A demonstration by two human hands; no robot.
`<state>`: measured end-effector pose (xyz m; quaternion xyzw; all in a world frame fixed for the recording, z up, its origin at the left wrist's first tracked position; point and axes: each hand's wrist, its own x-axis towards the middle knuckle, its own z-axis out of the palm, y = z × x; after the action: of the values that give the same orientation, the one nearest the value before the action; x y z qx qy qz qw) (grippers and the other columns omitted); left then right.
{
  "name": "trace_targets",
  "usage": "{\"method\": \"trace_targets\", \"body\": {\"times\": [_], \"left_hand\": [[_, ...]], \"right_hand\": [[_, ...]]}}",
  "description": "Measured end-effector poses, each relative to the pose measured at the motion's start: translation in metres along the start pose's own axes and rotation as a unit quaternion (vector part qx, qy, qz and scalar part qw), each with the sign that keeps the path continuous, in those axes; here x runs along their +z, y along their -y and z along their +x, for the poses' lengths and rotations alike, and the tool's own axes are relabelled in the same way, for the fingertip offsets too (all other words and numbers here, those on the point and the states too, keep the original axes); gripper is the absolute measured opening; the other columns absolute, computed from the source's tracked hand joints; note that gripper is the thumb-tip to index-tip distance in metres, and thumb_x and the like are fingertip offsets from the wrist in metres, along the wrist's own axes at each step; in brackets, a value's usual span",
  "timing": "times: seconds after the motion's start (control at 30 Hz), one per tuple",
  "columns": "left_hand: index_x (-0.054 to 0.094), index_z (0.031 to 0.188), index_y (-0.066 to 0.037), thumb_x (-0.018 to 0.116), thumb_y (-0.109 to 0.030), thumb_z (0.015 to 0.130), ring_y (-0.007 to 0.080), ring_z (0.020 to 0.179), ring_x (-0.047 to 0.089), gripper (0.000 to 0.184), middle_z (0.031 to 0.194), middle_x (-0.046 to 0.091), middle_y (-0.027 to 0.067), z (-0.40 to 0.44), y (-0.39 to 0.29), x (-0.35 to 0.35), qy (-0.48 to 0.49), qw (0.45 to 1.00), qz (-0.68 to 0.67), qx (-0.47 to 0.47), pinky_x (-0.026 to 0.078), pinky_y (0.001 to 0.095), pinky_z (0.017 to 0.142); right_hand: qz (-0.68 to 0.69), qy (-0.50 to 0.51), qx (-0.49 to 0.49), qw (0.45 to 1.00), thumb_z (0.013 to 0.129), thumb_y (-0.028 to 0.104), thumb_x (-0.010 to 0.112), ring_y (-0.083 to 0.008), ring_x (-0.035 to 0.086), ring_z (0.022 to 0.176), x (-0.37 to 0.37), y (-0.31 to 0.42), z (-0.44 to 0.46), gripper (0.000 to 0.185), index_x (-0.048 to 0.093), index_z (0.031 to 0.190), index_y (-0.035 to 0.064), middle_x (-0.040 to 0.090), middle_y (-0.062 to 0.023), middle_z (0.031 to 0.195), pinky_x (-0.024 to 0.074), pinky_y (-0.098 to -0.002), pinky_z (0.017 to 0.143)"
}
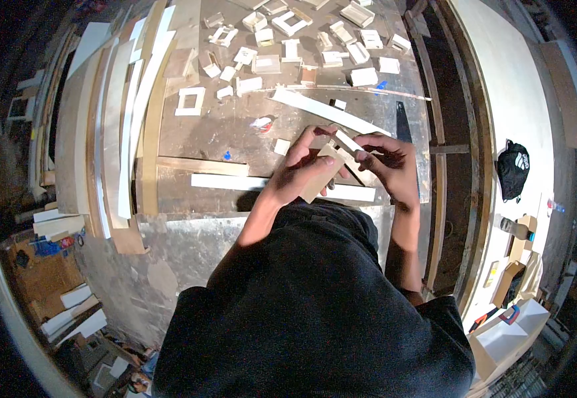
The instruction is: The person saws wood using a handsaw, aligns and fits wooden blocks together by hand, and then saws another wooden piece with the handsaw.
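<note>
My left hand (299, 167) is closed around a small flat wooden block (318, 180), its thumb lying over the top. In my right hand (391, 164), thumb and fingers pinch a short pale wooden strip (348, 141) against the block's upper end. Whether the two pieces are joined cannot be made out. Both hands are above the front part of the worktable (195, 142). Beneath them a long white strip (288, 187) lies along the near edge. Just left of the hands is a small square wood piece (282, 146).
Several small wooden frames and boxes (292, 23) cover the back of the table. A long white board (328, 111) slants behind my hands, near a dark saw-like blade (403, 123). Long planks (149, 99) are stacked at left. A black bag (514, 171) rests on the right-hand panel.
</note>
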<state>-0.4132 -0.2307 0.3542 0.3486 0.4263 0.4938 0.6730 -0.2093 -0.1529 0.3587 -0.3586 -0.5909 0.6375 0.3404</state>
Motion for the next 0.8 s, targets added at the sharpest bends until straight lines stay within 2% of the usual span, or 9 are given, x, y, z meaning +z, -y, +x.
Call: {"method": "trace_targets", "body": {"times": [0.1, 0.13, 0.2, 0.27, 0.4, 0.47, 0.57, 0.67, 0.8], "left_hand": [[0.046, 0.13, -0.007, 0.062, -0.019, 0.096, 0.0153, 0.077, 0.066, 0.039, 0.094, 0.07, 0.0124, 0.0, 0.004, 0.001, 0.019, 0.999, 0.007, 0.025, 0.053, 0.027, 0.064], [0.049, 0.127, -0.006, 0.063, -0.019, 0.096, 0.0134, 0.084, 0.065, 0.037, 0.096, 0.07, 0.01, 0.001, 0.005, 0.002, 0.036, 0.998, 0.004, 0.053, 0.052, 0.0258, 0.069], [0.052, 0.123, -0.003, 0.066, -0.021, 0.095, 0.0111, 0.089, 0.065, 0.036, 0.096, 0.07, 0.0079, -0.003, 0.001, -0.009, 0.051, 0.997, 0.048, 0.028, 0.05, 0.0232, 0.074], [0.05, 0.129, -0.004, 0.069, -0.019, 0.092, 0.011, 0.089, 0.062, 0.044, 0.105, 0.069, 0.0092, -0.004, 0.002, -0.014, 0.055, 0.978, 0.198, 0.039, 0.048, 0.0259, 0.081], [0.05, 0.124, -0.001, 0.071, -0.021, 0.093, 0.0108, 0.098, 0.064, 0.043, 0.096, 0.068, 0.0059, -0.008, 0.001, -0.006, 0.024, 0.965, 0.249, 0.084, 0.049, 0.0235, 0.081], [0.045, 0.128, 0.0, 0.073, -0.019, 0.092, 0.0133, 0.098, 0.065, 0.05, 0.1, 0.067, 0.0085, -0.011, -0.008, 0.01, -0.032, 0.987, 0.107, 0.116, 0.051, 0.0261, 0.082], [0.04, 0.131, 0.001, 0.074, -0.017, 0.09, 0.0164, 0.098, 0.066, 0.056, 0.107, 0.067, 0.0144, -0.012, -0.005, 0.009, -0.038, 0.987, 0.103, 0.119, 0.052, 0.0286, 0.083], [0.039, 0.135, -0.002, 0.074, -0.014, 0.088, 0.0162, 0.097, 0.066, 0.06, 0.106, 0.07, 0.0148, -0.011, -0.003, 0.005, -0.028, 0.983, 0.137, 0.122, 0.052, 0.029, 0.083], [0.04, 0.132, 0.0, 0.074, -0.015, 0.09, 0.0169, 0.097, 0.066, 0.056, 0.109, 0.067, 0.0162, -0.014, -0.011, 0.009, -0.019, 0.985, 0.126, 0.115, 0.052, 0.0288, 0.083]], "right_hand": [[0.076, -0.019, 0.062, 0.995, 0.091, 0.002, 0.07, -0.0147, 0.069, 0.074, 0.0, 0.005, -0.002, 0.02, 0.071, 0.109, -0.0043, 0.072, -0.0103, 0.086, 0.0572, -0.0279, 0.064], [0.076, -0.019, 0.062, 0.995, 0.091, 0.002, 0.07, -0.0147, 0.069, 0.074, -0.001, 0.004, -0.002, 0.02, 0.071, 0.109, -0.0043, 0.072, -0.0103, 0.086, 0.0572, -0.0279, 0.064], [0.088, -0.015, 0.046, 0.995, 0.093, 0.005, 0.068, -0.0156, 0.07, 0.073, -0.003, 0.004, -0.002, 0.019, 0.071, 0.109, -0.0045, 0.072, -0.0113, 0.087, 0.0571, -0.0279, 0.063], [0.084, -0.01, 0.045, 0.995, 0.092, 0.005, 0.069, -0.0155, 0.07, 0.074, 0.0, 0.01, -0.004, 0.019, 0.071, 0.109, -0.0042, 0.072, -0.0113, 0.088, 0.0571, -0.0277, 0.063], [0.026, 0.014, 0.016, 0.999, 0.09, 0.003, 0.072, -0.0144, 0.069, 0.075, 0.0, 0.013, -0.007, 0.017, 0.073, 0.106, -0.0036, 0.074, -0.0107, 0.092, 0.0569, -0.0268, 0.064], [0.02, 0.019, 0.02, 0.999, 0.088, 0.003, 0.073, -0.0138, 0.069, 0.075, 0.0, 0.015, -0.008, 0.017, 0.074, 0.104, -0.0032, 0.074, -0.0103, 0.093, 0.0567, -0.0262, 0.064], [0.004, 0.028, 0.028, 0.999, 0.087, 0.003, 0.075, -0.0129, 0.069, 0.075, 0.0, 0.023, -0.009, 0.017, 0.075, 0.103, -0.0024, 0.074, -0.01, 0.095, 0.0565, -0.0254, 0.063], [-0.002, 0.03, 0.03, 0.999, 0.086, 0.002, 0.076, -0.0127, 0.068, 0.074, 0.002, 0.022, -0.01, 0.017, 0.075, 0.103, -0.0021, 0.074, -0.0103, 0.095, 0.0565, -0.0252, 0.062], [0.012, 0.032, 0.038, 0.999, 0.084, 0.001, 0.077, -0.0128, 0.068, 0.072, 0.004, 0.024, -0.01, 0.018, 0.075, 0.101, -0.0022, 0.074, -0.0108, 0.093, 0.0559, -0.0252, 0.061]]}}
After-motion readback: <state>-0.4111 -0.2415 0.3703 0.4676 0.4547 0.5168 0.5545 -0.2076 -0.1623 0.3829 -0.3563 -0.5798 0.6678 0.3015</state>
